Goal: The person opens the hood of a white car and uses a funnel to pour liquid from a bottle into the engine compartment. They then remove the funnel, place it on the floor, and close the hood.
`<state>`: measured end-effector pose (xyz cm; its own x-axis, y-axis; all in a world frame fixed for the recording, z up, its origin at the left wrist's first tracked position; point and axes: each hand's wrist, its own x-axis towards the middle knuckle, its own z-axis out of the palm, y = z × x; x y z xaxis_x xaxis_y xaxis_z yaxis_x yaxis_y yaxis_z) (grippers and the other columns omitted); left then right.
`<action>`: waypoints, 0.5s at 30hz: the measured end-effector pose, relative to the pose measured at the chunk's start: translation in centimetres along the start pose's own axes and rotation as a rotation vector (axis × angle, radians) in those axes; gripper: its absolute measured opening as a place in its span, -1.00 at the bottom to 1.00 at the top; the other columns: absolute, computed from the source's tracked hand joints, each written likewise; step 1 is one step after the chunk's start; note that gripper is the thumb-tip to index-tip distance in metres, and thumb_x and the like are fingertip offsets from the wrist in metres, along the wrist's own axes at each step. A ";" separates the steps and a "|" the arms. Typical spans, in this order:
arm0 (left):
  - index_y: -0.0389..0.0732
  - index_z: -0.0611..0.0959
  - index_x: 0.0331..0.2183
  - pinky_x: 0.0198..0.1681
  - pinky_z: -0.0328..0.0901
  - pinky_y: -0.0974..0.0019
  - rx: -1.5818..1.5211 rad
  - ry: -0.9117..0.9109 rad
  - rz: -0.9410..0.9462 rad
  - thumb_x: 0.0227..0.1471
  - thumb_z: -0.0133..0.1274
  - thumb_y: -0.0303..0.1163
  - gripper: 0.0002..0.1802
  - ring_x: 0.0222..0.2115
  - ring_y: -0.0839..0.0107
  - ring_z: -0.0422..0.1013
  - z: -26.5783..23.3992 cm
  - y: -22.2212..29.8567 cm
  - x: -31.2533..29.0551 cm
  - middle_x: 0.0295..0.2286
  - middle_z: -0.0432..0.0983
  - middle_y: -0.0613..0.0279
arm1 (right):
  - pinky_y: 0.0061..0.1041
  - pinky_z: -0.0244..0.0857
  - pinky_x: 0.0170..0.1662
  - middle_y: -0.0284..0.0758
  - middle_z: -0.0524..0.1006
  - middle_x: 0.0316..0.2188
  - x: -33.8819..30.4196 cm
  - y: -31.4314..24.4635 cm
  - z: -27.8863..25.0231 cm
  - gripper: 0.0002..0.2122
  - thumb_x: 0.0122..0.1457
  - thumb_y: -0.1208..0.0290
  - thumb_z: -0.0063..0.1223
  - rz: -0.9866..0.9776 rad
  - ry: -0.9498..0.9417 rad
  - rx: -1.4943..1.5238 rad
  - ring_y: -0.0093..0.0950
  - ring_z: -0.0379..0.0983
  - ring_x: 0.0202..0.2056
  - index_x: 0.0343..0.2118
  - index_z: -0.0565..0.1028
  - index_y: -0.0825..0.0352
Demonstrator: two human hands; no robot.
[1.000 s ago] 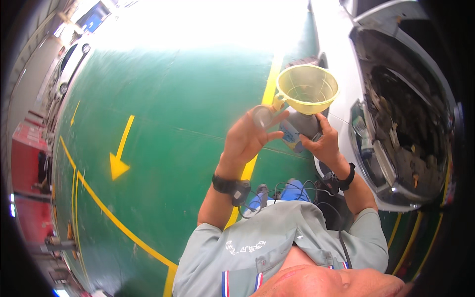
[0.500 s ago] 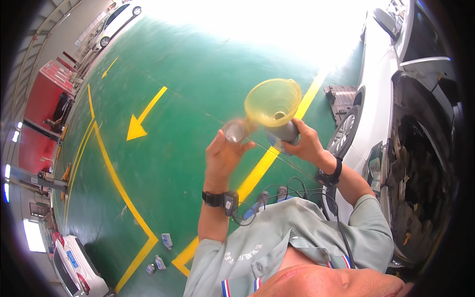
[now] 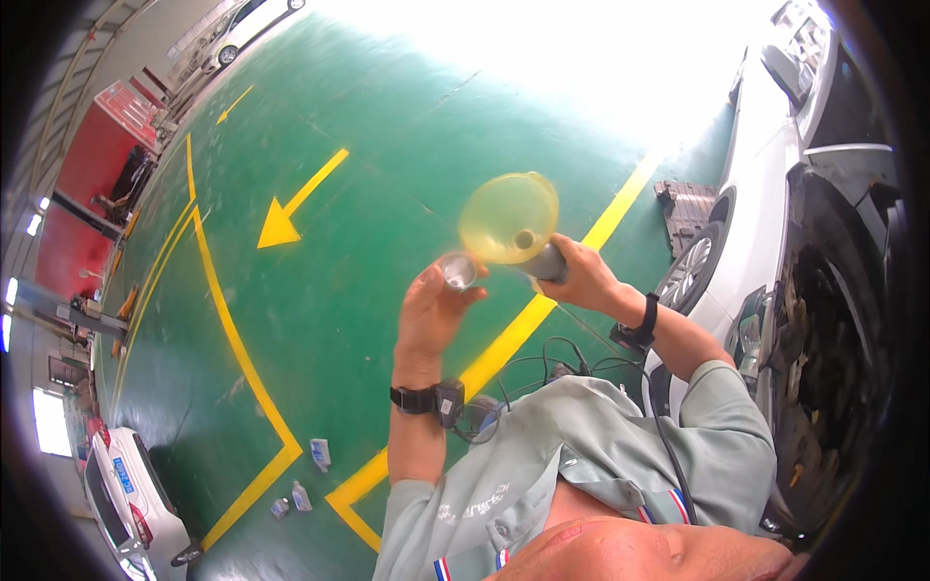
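Observation:
My right hand (image 3: pixel 583 275) grips the grey cylindrical part (image 3: pixel 548 263) under a yellow see-through funnel (image 3: pixel 499 228). The funnel's wide mouth tilts to the left, and a dark round hole shows at its bottom. To its left, my left hand (image 3: pixel 433 302) is closed round a small clear cup (image 3: pixel 457 272), whose round opening faces up. Cup and funnel rim are close together; whether they touch I cannot tell. Both hands are held out in front of my body above the green floor. What the grey part is joined to below is hidden by my fingers.
A white car (image 3: pixel 712 232) with an exposed dark front stands close on my right, a ribbed dark part (image 3: pixel 690 215) beside its wheel. Several small bottles (image 3: pixel 301 496) stand on the floor at lower left. Black cables (image 3: pixel 572 356) hang near my waist. Another white car (image 3: pixel 140 494) is at far lower left.
The funnel has come left toward the cup and tips further that way. My right hand has moved left with it, while my left hand still holds the cup. The whole view has shifted slightly.

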<state>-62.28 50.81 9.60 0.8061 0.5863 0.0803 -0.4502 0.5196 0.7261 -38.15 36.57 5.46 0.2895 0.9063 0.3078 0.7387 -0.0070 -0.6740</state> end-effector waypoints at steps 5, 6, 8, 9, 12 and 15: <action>-0.47 0.56 -0.04 -0.09 0.48 0.16 -0.018 0.045 0.068 0.28 0.01 -0.06 -0.43 -0.07 0.09 0.47 -4.5 2.9 -3.9 -0.12 0.55 -0.05 | -0.19 0.42 -0.03 0.02 0.56 -0.16 1.3 -3.7 5.0 -0.40 -0.06 0.32 0.32 -0.034 -0.072 0.013 -0.03 0.53 -0.11 0.06 0.39 0.43; -0.47 0.56 -0.04 -0.08 0.48 0.15 -0.015 0.047 0.083 0.27 0.02 -0.07 -0.43 -0.07 0.07 0.47 -5.2 3.5 -4.7 -0.12 0.55 -0.05 | -0.19 0.42 -0.03 0.02 0.56 -0.17 1.5 -4.4 5.8 -0.41 -0.06 0.32 0.32 -0.039 -0.095 0.015 -0.03 0.53 -0.10 0.06 0.39 0.43; -0.49 0.55 -0.04 -0.06 0.49 0.15 -0.054 0.071 0.102 0.26 0.05 -0.11 -0.45 -0.08 0.06 0.48 -6.6 4.8 -6.4 -0.13 0.55 -0.07 | -0.17 0.42 -0.02 0.02 0.56 -0.17 1.9 -5.7 7.8 -0.41 -0.05 0.29 0.31 -0.022 -0.134 0.017 -0.02 0.53 -0.10 0.05 0.39 0.43; -0.50 0.54 -0.04 -0.04 0.50 0.14 -0.096 0.087 0.105 0.24 0.08 -0.14 -0.46 -0.08 0.06 0.49 -7.3 5.4 -7.2 -0.13 0.55 -0.07 | -0.17 0.42 -0.02 0.03 0.56 -0.17 2.2 -6.3 8.7 -0.41 -0.05 0.29 0.30 -0.012 -0.157 0.020 -0.02 0.53 -0.10 0.05 0.39 0.43; -0.52 0.55 -0.06 -0.02 0.51 0.11 -0.136 0.131 0.142 0.23 0.10 -0.17 -0.48 -0.09 0.02 0.51 -9.3 7.2 -9.7 -0.14 0.56 -0.08 | -0.18 0.41 0.00 0.03 0.56 -0.15 3.0 -8.4 11.2 -0.40 -0.04 0.27 0.29 -0.018 -0.222 0.028 -0.03 0.52 -0.09 0.07 0.38 0.44; -0.51 0.56 -0.07 -0.03 0.49 0.09 -0.113 0.186 0.155 0.21 0.12 -0.14 -0.45 -0.11 0.02 0.52 -10.7 8.3 -11.7 -0.15 0.57 -0.08 | -0.18 0.41 0.01 0.04 0.55 -0.14 3.6 -10.2 13.4 -0.37 -0.03 0.27 0.29 -0.017 -0.279 0.050 -0.05 0.52 -0.07 0.10 0.35 0.46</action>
<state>-79.53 54.91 7.34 0.6445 0.7630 0.0496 -0.6111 0.4750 0.6332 -52.78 45.55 4.41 0.0941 0.9874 0.1273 0.7089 0.0233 -0.7050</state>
